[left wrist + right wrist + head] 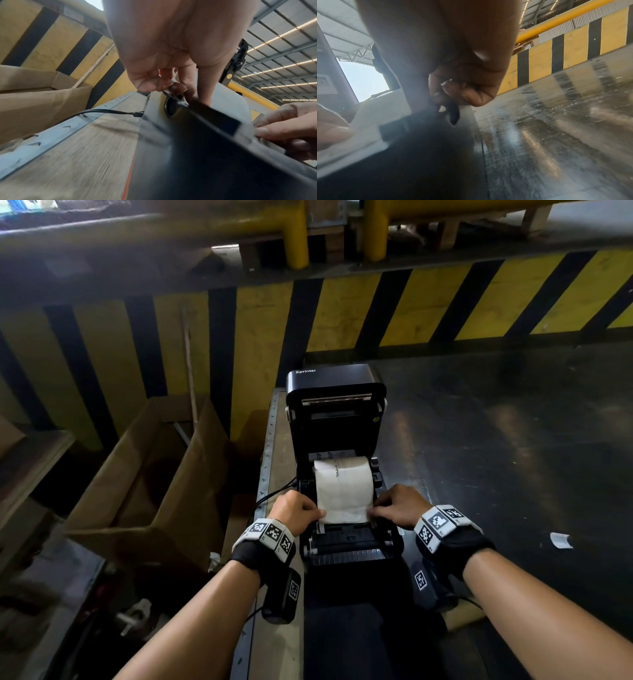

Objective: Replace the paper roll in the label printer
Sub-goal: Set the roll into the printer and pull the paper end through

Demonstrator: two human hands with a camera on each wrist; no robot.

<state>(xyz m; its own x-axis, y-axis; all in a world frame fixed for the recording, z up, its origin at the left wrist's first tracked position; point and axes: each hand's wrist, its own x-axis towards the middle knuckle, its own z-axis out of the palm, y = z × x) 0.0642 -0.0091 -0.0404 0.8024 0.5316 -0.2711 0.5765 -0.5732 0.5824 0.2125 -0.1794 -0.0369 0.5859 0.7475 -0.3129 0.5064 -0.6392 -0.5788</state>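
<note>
A black label printer stands in the middle with its lid raised upright. A white paper roll sits in its bay, and a strip of paper is drawn forward toward the front rollers. My left hand pinches the strip's left edge. My right hand pinches the right edge. In the left wrist view the left hand curls down over the printer's left side wall. The right wrist view shows the right hand curled at the printer's right wall, blurred.
The printer stands on a wooden board beside a dark shiny metal surface. An open cardboard box lies to the left. A black cable plugs into the printer's left side. A yellow-and-black striped barrier runs behind. A paper scrap lies right.
</note>
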